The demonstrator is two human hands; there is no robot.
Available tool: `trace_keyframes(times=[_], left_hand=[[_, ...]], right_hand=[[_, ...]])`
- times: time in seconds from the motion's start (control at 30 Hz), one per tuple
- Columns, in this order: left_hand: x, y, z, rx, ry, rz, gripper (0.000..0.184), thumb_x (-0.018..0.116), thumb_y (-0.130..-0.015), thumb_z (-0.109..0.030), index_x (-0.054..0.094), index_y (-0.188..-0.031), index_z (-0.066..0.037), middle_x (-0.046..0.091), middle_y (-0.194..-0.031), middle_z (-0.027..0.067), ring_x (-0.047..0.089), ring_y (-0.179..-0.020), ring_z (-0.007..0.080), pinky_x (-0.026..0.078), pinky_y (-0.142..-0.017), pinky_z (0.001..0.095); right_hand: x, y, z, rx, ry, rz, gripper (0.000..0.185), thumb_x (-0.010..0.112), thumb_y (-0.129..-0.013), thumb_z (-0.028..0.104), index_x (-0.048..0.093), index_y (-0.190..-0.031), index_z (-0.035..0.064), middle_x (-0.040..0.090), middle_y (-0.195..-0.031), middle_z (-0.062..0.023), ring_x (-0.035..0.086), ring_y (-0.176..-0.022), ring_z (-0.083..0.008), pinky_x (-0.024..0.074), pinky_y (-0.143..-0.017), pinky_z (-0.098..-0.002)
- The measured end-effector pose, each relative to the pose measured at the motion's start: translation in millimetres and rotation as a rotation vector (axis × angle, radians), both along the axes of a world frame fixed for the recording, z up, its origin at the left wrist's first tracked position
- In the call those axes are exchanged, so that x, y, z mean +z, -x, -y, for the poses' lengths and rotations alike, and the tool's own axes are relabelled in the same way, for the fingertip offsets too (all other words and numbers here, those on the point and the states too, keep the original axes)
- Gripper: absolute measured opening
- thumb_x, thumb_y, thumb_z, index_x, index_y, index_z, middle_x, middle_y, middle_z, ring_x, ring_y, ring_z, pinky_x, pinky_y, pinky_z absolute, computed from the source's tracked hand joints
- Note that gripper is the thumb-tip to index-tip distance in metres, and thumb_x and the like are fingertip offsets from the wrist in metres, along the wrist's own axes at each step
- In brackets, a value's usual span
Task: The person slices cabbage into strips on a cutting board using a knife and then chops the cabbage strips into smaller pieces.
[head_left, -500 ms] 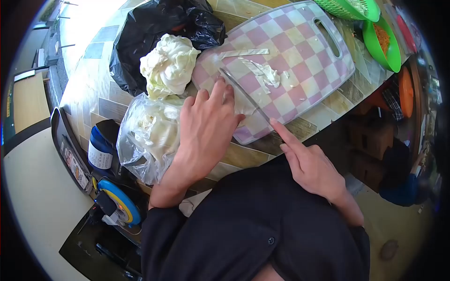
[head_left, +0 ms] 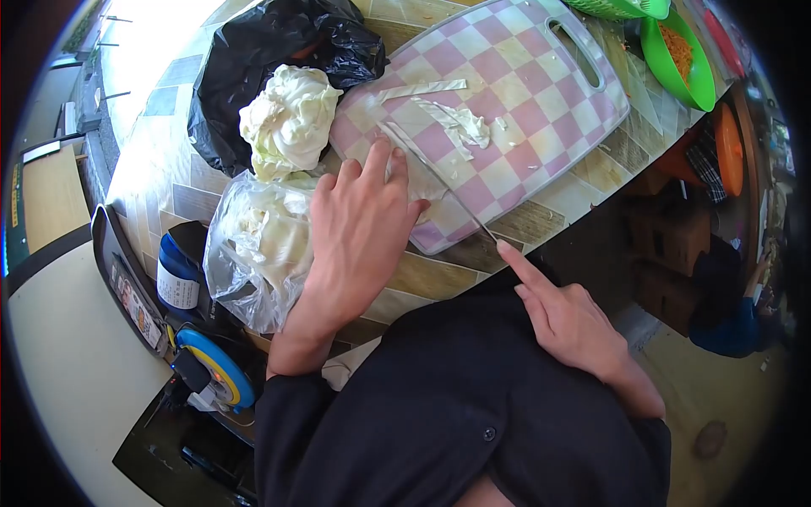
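Observation:
A pink and white checkered cutting board (head_left: 541, 110) lies on the tiled table. My right hand (head_left: 566, 325) is closed round the handle of a knife (head_left: 439, 180), index finger along its back, the blade slanting across the board's near left part. Just left of the blade, my left hand (head_left: 359, 224) presses pale cabbage leaf (head_left: 431, 188) onto the board, its fingers slightly spread and the leaf partly hidden beneath. Cut white pieces (head_left: 463, 128) and a long pale strip (head_left: 422, 89) lie beyond the blade. A whole cabbage (head_left: 289, 120) sits left of the board.
A black plastic bag (head_left: 245, 76) lies behind the cabbage, and a clear bag of cabbage (head_left: 262, 241) lies beside my left wrist. At the upper right are a green bowl of orange shreds (head_left: 683, 68) and a green basket (head_left: 621, 8). A person in blue (head_left: 726, 325) is at far right.
The knife and my right hand have shifted toward the table's near edge, with the blade drawn back. My left hand stays on the leaf. The whole view has shifted slightly.

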State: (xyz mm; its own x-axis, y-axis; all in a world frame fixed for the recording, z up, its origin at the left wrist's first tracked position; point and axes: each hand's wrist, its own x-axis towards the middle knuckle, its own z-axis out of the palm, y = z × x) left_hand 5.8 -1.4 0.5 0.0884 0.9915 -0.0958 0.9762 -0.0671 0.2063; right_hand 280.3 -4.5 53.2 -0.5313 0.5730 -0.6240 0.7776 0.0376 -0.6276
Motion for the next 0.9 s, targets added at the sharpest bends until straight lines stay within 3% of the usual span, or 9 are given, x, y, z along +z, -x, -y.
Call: trace_keyframes(times=[0.27,0.67,0.9], left_hand=[[2.0,0.0,-0.3,-0.011,0.004,-0.010,0.053,0.084,-0.087,-0.035,0.072,-0.128,-0.003,0.063,-0.138,0.0081,0.069,-0.101,0.0266,0.054,-0.086,0.0414],[1.5,0.8,-0.5,0.009,-0.001,0.034,0.056,0.084,-0.087,-0.035,0.072,-0.131,-0.002,0.064,-0.141,0.0101,0.069,-0.104,0.0294,0.054,-0.088,0.0428],[0.3,-0.3,-0.3,0.018,0.004,0.045,0.057,0.084,-0.086,-0.035,0.072,-0.130,-0.001,0.064,-0.141,0.0110,0.070,-0.105,0.0296,0.054,-0.090,0.0432]], right_hand=[[7.8,-27.7,22.7,0.024,-0.086,0.037,0.064,0.055,-0.108,0.015,0.036,-0.167,0.0294,0.060,-0.062,-0.0221,0.064,-0.058,-0.0449,0.0549,-0.062,-0.0557],[-26.4,5.6,14.1,-0.054,-0.207,-0.080,0.068,0.057,-0.106,0.011,0.035,-0.168,0.0306,0.068,-0.073,-0.0239,0.070,-0.068,-0.0444,0.0583,-0.070,-0.0556],[-18.7,-7.6,17.6,-0.053,-0.213,-0.028,0.069,0.057,-0.104,0.009,0.037,-0.167,0.0303,0.069,-0.075,-0.0240,0.070,-0.070,-0.0450,0.0584,-0.071,-0.0555]])
